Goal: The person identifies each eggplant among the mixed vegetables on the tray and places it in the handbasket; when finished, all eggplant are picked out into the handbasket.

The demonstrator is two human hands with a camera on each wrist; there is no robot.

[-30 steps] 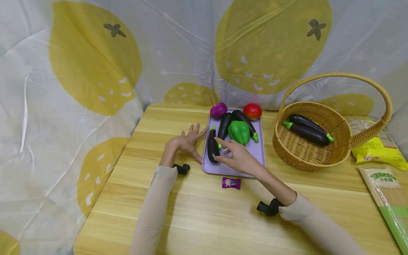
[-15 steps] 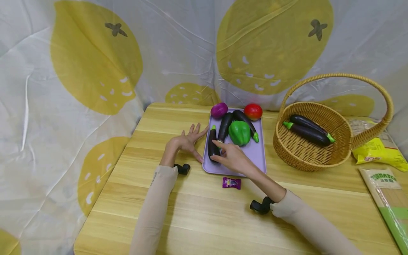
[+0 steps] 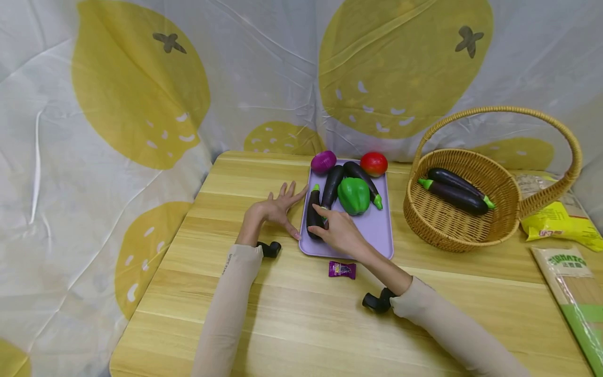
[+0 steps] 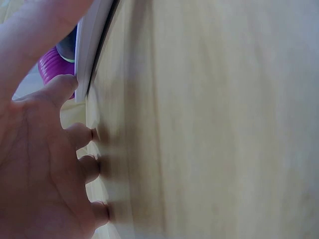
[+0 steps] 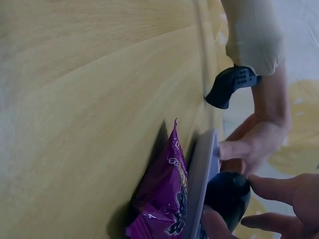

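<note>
A purple tray (image 3: 379,238) holds several eggplants and a green bell pepper (image 3: 354,196). My left hand (image 3: 277,209) is spread beside the tray's left edge; thumb and index fingertip touch its rim, and the other fingertips rest on the table in the left wrist view. Over the tray's near left part, my right hand (image 3: 343,230) has its thumb and fingers on either side of the leftmost eggplant (image 3: 314,214), pinching it. The right wrist view shows this eggplant's dark rounded end (image 5: 229,195) between them. The eggplant lies in the tray, its green stem pointing away.
A purple onion (image 3: 323,162) and a red tomato-like fruit (image 3: 374,164) are at the tray's far corners. A purple-wrapped candy (image 3: 342,269) lies in front. To the right stand a wicker basket (image 3: 438,238) with two eggplants, a yellow bag (image 3: 560,225) and a noodle packet (image 3: 572,293).
My right hand has moved slightly left and its thumb and fingers have closed in on the leftmost eggplant. The left hand has stayed in place.
</note>
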